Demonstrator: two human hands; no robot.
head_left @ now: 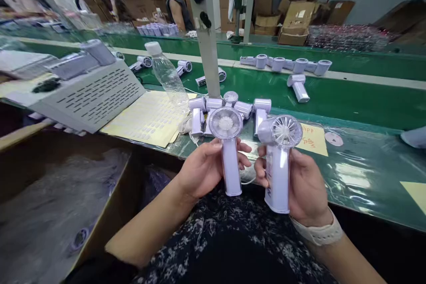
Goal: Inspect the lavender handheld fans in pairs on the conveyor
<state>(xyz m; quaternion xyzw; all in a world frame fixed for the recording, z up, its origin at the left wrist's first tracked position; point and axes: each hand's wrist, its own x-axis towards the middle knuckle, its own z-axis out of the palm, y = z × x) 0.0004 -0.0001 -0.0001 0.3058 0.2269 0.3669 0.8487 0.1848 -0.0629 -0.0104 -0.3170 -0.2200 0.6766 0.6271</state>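
Two lavender handheld fans are held upright side by side in front of my body. My left hand point(204, 166) is closed around the handle of the left handheld fan point(232, 171), whose round head faces me. In my right hand point(308, 186) is the right handheld fan point(278, 177), gripped by its handle; its head shows radial blades, and dark lettering runs down the handle's side. The two fans are apart. Just behind them, several more lavender fans point(262, 113) stand and lie in a cluster on the bench point(353, 173).
A clear plastic bottle point(168, 73) leans beside yellow sheets point(143, 117) and a slotted grey metal case point(96, 86). A grey post point(208, 31) rises behind the cluster. More fans point(301, 65) lie on the green conveyor point(359, 102). A carton point(109, 213) with plastic bags stands lower left. A co-worker point(178, 6) sits opposite.
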